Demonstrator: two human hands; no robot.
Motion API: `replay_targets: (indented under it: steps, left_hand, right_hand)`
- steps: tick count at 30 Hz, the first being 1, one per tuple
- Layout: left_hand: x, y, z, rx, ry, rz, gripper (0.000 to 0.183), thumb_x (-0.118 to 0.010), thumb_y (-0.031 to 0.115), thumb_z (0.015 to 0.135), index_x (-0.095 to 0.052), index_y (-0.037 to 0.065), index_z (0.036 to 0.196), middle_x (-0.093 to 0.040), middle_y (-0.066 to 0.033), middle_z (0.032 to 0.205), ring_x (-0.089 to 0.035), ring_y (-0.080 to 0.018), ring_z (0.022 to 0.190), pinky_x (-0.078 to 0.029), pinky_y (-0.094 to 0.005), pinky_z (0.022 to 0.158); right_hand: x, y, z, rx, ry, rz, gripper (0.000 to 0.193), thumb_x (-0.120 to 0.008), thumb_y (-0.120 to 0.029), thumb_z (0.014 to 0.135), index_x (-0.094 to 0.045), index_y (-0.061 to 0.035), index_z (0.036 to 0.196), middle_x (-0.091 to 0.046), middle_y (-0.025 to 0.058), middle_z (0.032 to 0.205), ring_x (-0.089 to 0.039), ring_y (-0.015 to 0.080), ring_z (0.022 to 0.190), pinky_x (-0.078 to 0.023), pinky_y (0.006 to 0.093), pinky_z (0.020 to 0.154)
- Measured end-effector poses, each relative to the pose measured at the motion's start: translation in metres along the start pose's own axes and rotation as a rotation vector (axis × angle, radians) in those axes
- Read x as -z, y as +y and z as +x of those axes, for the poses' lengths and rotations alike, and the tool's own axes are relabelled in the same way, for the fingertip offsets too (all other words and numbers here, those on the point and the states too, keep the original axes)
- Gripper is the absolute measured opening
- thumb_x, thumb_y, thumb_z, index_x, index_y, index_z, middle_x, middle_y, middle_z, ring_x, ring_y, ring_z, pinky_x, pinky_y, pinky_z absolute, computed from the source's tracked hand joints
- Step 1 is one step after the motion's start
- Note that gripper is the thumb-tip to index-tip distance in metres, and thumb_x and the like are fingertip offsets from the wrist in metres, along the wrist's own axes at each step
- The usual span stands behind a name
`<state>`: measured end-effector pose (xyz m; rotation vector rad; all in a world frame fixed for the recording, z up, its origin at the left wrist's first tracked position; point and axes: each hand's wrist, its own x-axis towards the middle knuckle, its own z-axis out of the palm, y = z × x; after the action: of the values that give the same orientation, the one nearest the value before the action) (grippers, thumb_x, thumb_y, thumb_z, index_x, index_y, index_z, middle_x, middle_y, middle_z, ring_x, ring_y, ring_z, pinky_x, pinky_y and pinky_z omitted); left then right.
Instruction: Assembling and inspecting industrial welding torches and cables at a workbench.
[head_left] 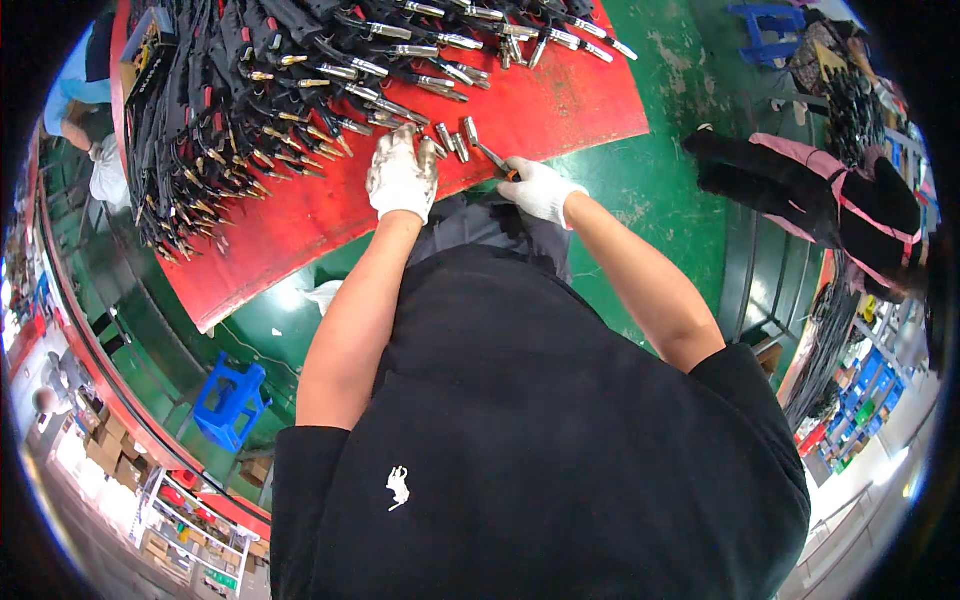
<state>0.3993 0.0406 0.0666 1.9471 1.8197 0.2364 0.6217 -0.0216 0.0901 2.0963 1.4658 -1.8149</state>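
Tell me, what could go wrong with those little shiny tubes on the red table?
The loose silver tubes lie near the edge of the red table, so a bump might roll one off. The gloved right hand holds a slim tool pointing their way; if it slipped, it could knock one or perhaps poke the gloved left hand nearby.

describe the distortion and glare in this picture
Head view: fisheye bending curves the red strip at left, with black corners; head view: glare whitens the green floor beside the left forearm, highlights glint on the loose silver connectors.
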Motion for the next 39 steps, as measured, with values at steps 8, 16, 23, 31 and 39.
replay_targets:
  steps: [8, 16, 23, 31, 39]
  left_hand:
    - [-0.005, 0.015, 0.025, 0.052, -0.228, 0.249, 0.046, -0.053, 0.043, 0.099, -0.052, 0.02, 0.139, -0.065, -0.0208, 0.124, -0.065, -0.0389, 0.113, -0.052, -0.0508, 0.094]
    - [-0.028, -0.013, 0.02, 0.13, 0.112, -0.441, 0.022, -0.056, 0.025, 0.102, -0.066, 0.005, 0.104, -0.07, -0.0148, 0.091, -0.067, -0.0297, 0.078, -0.053, -0.0402, 0.073]
    - [0.002, -0.025, 0.029, 0.448, 0.132, -0.846, 0.024, -0.056, 0.018, 0.101, -0.061, 0.001, 0.085, -0.056, -0.0058, 0.068, -0.049, -0.0141, 0.063, -0.042, -0.0336, 0.061]
    - [0.086, -0.02, 0.051, 0.376, 0.255, -1.15, 0.019, -0.055, 0.02, 0.103, -0.063, 0.005, 0.095, -0.054, 0.0013, 0.067, -0.047, -0.0079, 0.049, -0.042, -0.0244, 0.044]
    - [0.109, -0.04, 0.065, 0.407, 0.286, -1.171, 0.017, -0.062, 0.021, 0.1, -0.066, 0.005, 0.105, -0.058, 0.0002, 0.072, -0.053, -0.0089, 0.056, -0.046, -0.0247, 0.049]
  right_hand:
    - [-0.001, 0.011, -0.01, 0.024, -0.024, -0.154, 0.048, -0.062, -0.033, 0.09, -0.06, -0.005, 0.128, -0.068, 0.0231, 0.12, -0.063, 0.0384, 0.116, -0.049, 0.0421, 0.097]
    - [0.01, -0.008, -0.02, 0.11, -0.009, 0.015, 0.047, -0.063, -0.034, 0.09, -0.06, -0.0036, 0.126, -0.068, 0.023, 0.116, -0.064, 0.0381, 0.112, -0.049, 0.042, 0.097]
    - [0.023, -0.044, -0.01, 0.165, 0.076, 0.036, 0.046, -0.062, -0.033, 0.093, -0.06, -0.0025, 0.127, -0.068, 0.0231, 0.116, -0.065, 0.0349, 0.113, -0.048, 0.0406, 0.097]
    - [0.026, -0.088, 0.01, 0.308, 0.087, 0.089, 0.041, -0.06, -0.032, 0.096, -0.06, -0.0016, 0.123, -0.069, 0.0194, 0.104, -0.065, 0.031, 0.102, -0.049, 0.0388, 0.091]
    - [0.022, -0.131, 0.038, 0.376, 0.152, -0.013, 0.037, -0.059, -0.032, 0.097, -0.06, -0.006, 0.124, -0.07, 0.0173, 0.094, -0.067, 0.0284, 0.073, -0.052, 0.0414, 0.076]
